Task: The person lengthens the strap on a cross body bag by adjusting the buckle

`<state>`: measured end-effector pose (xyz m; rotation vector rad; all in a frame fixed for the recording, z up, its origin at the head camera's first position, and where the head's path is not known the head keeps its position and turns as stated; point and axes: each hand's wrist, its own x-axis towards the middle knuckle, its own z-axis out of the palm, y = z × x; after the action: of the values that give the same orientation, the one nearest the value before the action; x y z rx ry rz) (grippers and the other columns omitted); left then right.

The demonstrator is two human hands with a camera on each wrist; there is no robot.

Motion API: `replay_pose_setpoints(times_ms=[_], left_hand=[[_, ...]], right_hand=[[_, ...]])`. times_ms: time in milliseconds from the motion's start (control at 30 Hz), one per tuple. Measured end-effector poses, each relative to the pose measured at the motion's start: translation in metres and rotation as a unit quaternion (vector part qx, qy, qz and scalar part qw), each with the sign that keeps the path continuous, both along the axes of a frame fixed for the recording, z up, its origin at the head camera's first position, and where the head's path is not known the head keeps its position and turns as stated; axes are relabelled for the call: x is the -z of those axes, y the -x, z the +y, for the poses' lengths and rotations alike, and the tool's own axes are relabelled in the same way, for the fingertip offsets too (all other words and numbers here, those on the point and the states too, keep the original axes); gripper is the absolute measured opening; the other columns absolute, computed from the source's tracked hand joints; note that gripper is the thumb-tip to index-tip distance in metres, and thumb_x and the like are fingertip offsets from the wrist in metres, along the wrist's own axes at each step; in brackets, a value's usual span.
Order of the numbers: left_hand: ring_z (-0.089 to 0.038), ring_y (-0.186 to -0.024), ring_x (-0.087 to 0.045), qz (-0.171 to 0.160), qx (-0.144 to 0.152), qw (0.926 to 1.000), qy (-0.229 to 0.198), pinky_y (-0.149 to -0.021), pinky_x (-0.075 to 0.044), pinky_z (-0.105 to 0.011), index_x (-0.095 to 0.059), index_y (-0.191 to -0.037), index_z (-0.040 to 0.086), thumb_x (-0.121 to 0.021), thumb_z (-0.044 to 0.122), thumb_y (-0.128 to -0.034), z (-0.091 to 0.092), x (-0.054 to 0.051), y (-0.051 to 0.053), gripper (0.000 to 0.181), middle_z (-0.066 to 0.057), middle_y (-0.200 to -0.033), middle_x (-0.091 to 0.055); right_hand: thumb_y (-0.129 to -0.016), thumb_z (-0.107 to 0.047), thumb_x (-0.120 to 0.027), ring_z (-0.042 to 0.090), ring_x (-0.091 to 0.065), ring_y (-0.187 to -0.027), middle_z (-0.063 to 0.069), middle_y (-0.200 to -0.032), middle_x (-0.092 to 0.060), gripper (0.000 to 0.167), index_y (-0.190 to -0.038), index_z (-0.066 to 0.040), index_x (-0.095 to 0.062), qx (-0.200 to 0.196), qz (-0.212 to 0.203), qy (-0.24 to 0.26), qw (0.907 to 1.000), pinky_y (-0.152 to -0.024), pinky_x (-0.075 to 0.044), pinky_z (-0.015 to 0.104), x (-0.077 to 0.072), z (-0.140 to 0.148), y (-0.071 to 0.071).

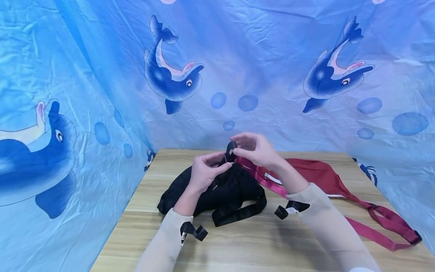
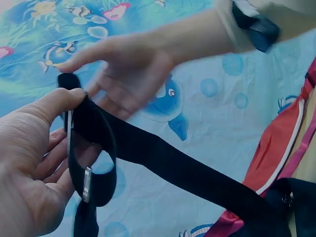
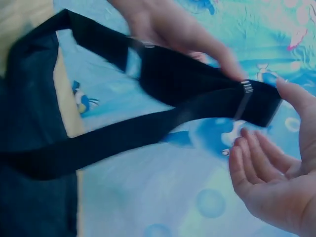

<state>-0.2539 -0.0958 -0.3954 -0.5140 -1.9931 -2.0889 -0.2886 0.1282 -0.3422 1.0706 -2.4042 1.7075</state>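
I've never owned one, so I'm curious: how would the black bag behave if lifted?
The black bag would probably sag, as its soft-looking fabric lies slumped. Its strap should flop too, since it bends into a loop by the left hand. It seems unlikely to roll, lying low and broad on the wooden table.

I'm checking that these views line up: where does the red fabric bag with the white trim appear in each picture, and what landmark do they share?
Head: the red fabric bag with the white trim lies right of centre, a little below mid-height.
Left wrist: the bag is at the right side, partly cut off by the edge.
Right wrist: not in it.
Shared landmark: the flat black webbing strap, seen in all three.
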Motion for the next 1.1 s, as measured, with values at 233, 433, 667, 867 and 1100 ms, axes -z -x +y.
replay_pose_setpoints(times_ms=[233,433,667,867,1100], left_hand=[[-0.01,-0.097,-0.075,-0.013,-0.015,0.9995,-0.025,-0.082,-0.064,-0.025,-0.077,-0.124,-0.002,-0.085,0.004,-0.0879,-0.004,-0.009,-0.001,0.037,0.003,-0.103,-0.082],[-0.008,-0.097,-0.074,-0.022,-0.035,0.9969,-0.067,-0.084,-0.063,-0.024,-0.076,-0.125,-0.004,-0.085,-0.001,-0.0869,-0.006,-0.011,-0.001,0.039,0.007,-0.101,-0.081],[-0.007,-0.096,-0.076,-0.007,-0.011,0.9975,-0.07,-0.084,-0.063,-0.023,-0.074,-0.125,-0.01,-0.082,-0.006,-0.0861,-0.006,-0.009,-0.005,0.04,0.011,-0.096,-0.081],[-0.008,-0.101,-0.075,0.003,-0.027,0.998,-0.058,-0.087,-0.063,-0.024,-0.074,-0.125,-0.008,-0.084,-0.002,-0.087,-0.012,-0.012,-0.007,0.039,0.012,-0.101,-0.081],[-0.008,-0.101,-0.075,0.038,-0.012,0.9916,-0.123,-0.083,-0.065,-0.024,-0.072,-0.126,-0.01,-0.073,-0.013,-0.0902,-0.029,-0.026,-0.014,0.036,0.007,-0.11,-0.08]], right_hand=[[-0.091,-0.006,-0.084,0.024,-0.077,-0.113,0.018,-0.12,-0.079,0.035,-0.123,0.001,-0.073,-0.051,-0.015,-0.017,0.9984,-0.1,-0.063,0.036,0.039,-0.008,-0.003],[-0.09,-0.01,-0.085,0.025,-0.079,-0.105,0.019,-0.115,-0.08,0.035,-0.122,0.002,-0.076,-0.039,-0.026,-0.055,0.9974,-0.093,-0.065,0.033,0.053,-0.003,-0.007],[-0.093,-0.012,-0.083,0.022,-0.075,-0.109,0.018,-0.122,-0.076,0.045,-0.135,-0.004,-0.068,-0.055,-0.024,-0.035,0.9976,-0.098,-0.063,0.033,0.055,-0.009,-0.008],[-0.092,-0.012,-0.084,0.021,-0.076,-0.108,0.018,-0.121,-0.078,0.038,-0.128,-0.004,-0.075,-0.015,-0.05,-0.026,0.9983,-0.096,-0.063,0.031,0.058,0.0,-0.012],[-0.097,-0.017,-0.079,0.013,-0.066,-0.085,0.006,-0.098,-0.072,0.028,-0.117,0.0,-0.07,-0.102,-0.092,-0.094,0.9861,-0.08,-0.058,0.024,0.07,0.02,-0.009]])
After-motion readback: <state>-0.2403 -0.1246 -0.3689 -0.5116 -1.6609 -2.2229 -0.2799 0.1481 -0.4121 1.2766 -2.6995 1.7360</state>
